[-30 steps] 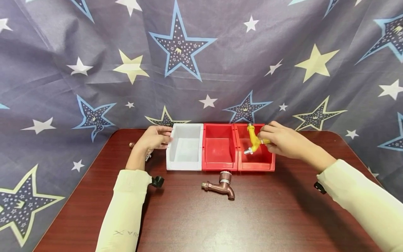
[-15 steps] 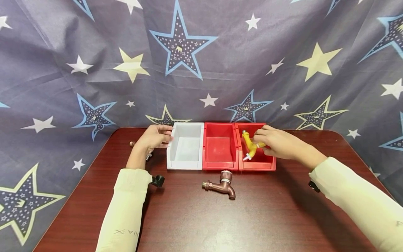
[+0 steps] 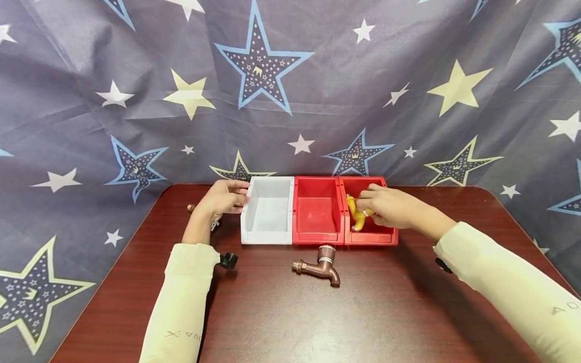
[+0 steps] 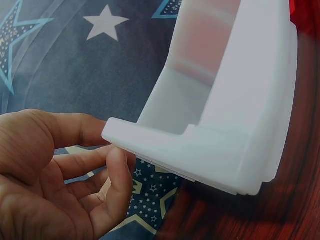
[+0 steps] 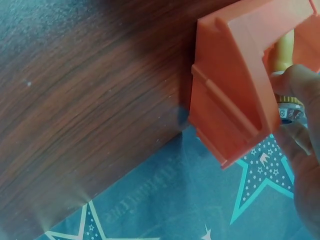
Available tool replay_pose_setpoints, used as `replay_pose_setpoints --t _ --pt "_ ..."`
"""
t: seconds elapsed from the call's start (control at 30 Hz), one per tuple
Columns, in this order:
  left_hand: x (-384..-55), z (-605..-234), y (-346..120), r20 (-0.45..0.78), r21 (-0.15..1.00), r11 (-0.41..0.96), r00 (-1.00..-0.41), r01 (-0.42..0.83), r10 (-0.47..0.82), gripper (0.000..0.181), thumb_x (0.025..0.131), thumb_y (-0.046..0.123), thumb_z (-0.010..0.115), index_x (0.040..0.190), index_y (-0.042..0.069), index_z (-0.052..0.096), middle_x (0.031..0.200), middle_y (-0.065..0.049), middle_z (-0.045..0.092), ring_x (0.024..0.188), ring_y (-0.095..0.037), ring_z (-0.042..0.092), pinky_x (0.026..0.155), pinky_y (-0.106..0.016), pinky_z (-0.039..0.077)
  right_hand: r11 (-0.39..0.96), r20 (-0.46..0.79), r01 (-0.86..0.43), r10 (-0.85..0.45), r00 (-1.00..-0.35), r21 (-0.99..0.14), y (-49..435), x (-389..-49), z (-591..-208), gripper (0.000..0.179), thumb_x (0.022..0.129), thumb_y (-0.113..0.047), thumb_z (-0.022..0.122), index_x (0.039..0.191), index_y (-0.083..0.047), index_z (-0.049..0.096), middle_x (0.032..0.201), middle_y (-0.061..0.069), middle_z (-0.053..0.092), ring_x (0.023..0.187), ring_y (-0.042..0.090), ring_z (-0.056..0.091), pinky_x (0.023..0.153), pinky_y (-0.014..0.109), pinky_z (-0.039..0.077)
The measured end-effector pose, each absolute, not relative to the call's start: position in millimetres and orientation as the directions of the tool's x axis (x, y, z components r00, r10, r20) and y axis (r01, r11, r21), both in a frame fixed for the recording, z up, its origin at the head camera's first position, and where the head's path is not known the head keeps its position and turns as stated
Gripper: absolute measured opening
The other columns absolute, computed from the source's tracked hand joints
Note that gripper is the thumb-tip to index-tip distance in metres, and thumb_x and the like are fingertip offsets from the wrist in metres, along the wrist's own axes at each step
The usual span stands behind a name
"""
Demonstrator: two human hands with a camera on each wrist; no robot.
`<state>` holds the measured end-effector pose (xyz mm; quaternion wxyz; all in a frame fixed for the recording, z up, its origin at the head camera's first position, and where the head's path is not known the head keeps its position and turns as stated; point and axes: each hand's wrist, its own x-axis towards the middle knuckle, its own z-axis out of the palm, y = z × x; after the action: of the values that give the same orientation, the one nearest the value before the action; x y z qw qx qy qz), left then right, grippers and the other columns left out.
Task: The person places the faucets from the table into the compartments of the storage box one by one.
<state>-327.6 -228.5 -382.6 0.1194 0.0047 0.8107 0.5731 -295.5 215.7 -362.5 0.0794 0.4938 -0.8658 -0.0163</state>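
Yellow faucet (image 3: 357, 217): bent body, silvery lower tip

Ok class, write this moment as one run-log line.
right hand: holds yellow tap, right red bin | left hand: touches white bin | brown tap: on table

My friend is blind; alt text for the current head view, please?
A right hand holds a yellow tap inside the rightmost red bin; a left hand holds a white bin's edge. A brown tap lies on the table.
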Motion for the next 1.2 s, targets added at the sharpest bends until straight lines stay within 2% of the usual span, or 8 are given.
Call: replay_pose_setpoints --t 0.33,0.77,1.2 --pt "-327.7 -379.7 -226.2 -0.188 0.93 0.343 -0.972 -0.129 0.143 0.051 0.093 -0.004 0.065 0.143 -0.001 0.054 0.13 -0.021 0.058 0.086 -0.014 0.065 0.069 -0.028 0.06 0.51 0.192 -0.844 -0.856 -0.48 0.165 214.5 -297.5 -367.3 0.031 0.07 0.003 0.084 0.091 -0.011 0.065 0.083 -0.001 0.061 0.082 0.024 0.046 0.075 0.038 0.041" --pt "-327.5 -381.1 -225.8 -0.182 0.928 0.351 -0.973 -0.122 0.145 0.052 0.094 -0.003 0.066 0.144 -0.001 0.054 0.129 -0.022 0.057 0.084 -0.013 0.064 0.069 -0.026 0.059 0.548 0.147 -0.818 -0.836 -0.529 0.173 207.8 -299.8 -372.0 0.033 0.072 -0.001 0.088 0.094 -0.009 0.065 0.087 0.001 0.065 0.082 0.025 0.046 0.072 0.036 0.044" --pt "-325.1 -380.9 -226.8 -0.189 0.932 0.337 -0.971 -0.131 0.147 0.053 0.094 -0.003 0.066 0.146 -0.001 0.053 0.132 -0.024 0.057 0.082 -0.012 0.064 0.068 -0.025 0.059 0.579 0.124 -0.796 -0.815 -0.566 0.173 201.8 -300.7 -374.8 0.035 0.072 0.001 0.087 0.099 -0.006 0.067 0.091 0.004 0.068 0.082 0.026 0.05 0.073 0.038 0.048"
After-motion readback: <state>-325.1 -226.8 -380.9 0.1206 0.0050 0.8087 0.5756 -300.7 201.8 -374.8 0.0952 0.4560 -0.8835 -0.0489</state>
